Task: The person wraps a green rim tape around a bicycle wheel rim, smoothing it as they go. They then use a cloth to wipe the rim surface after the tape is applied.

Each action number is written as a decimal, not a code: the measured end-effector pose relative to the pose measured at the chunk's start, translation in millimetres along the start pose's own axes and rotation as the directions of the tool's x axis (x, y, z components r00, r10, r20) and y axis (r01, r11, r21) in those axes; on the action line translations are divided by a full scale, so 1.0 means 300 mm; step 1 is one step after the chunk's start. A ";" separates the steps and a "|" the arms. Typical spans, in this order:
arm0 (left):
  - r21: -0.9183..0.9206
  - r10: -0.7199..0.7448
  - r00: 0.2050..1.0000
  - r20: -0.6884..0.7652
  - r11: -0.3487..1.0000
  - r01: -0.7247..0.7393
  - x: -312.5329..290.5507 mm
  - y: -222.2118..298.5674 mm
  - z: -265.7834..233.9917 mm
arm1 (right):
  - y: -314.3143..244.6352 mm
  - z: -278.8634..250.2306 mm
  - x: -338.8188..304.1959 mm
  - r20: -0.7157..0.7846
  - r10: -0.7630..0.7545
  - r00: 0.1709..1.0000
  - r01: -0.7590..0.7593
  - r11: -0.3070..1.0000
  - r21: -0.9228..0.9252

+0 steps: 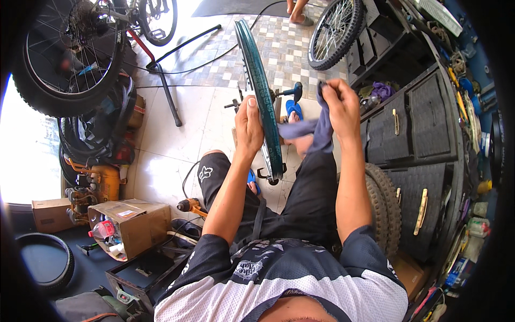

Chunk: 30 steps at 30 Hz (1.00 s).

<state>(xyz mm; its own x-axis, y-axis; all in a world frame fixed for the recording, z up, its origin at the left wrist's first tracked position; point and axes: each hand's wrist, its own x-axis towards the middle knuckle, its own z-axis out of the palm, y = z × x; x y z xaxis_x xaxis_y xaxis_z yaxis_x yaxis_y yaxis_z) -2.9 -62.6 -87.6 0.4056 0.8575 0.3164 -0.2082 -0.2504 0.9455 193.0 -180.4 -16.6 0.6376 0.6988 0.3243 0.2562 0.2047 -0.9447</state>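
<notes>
A bicycle wheel rim (268, 115) with a teal band around its outer face stands nearly edge-on before me, with no tyre on it. My left hand (249, 126) is closed on the near-left side of this rim, its fingers partly hidden. To the right of the rim, my right hand (343, 104) pinches a purple-grey cloth (323, 126), which hangs down and trails left toward the rim. The cloth's left end is blurred. A stand with a dark blue knobbed handle (294, 92) shows behind the rim, mostly hidden.
Bicycle wheels (70, 59) rise at the upper left; another tyred wheel (337, 35) is at the upper right. Dark drawers (413, 126) line the right, with loose tyres (383, 209) beside my leg. A cardboard box (142, 225) and cordless drill (190, 205) lie left. Another person's foot (300, 19) shows far off.
</notes>
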 end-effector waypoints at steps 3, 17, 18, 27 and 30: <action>0.047 -0.018 1.000 0.007 0.999 0.018 -0.021 -0.004 -0.012 | 0.040 -0.057 -0.112 -0.038 0.049 0.998 -0.045 0.994 0.095; -0.086 -0.159 0.986 -0.054 0.984 0.154 0.044 0.099 0.025 | -0.192 0.162 -0.227 0.465 -0.012 0.885 0.254 0.849 -0.463; -0.109 -0.201 0.978 -0.050 0.975 0.195 0.043 0.100 0.026 | -0.200 0.190 -0.203 0.470 0.007 0.882 0.264 0.820 -0.507; 0.043 -0.150 0.987 -0.054 0.987 0.152 0.019 0.071 0.013 | -0.242 0.260 -0.240 0.441 0.148 0.885 0.223 0.696 -0.682; 0.039 -0.131 0.990 -0.046 0.990 0.133 0.023 0.089 0.028 | -0.199 0.248 -0.296 0.413 0.098 0.905 0.222 0.720 -0.657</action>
<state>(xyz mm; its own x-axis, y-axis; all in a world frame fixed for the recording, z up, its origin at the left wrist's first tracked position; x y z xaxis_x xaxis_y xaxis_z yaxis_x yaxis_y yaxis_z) 1.7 -67.0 -59.5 0.3876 0.9029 0.1859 -0.1175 -0.1516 0.9814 67.2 -203.7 7.3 0.3022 0.9359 0.1811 0.8035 -0.1478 -0.5767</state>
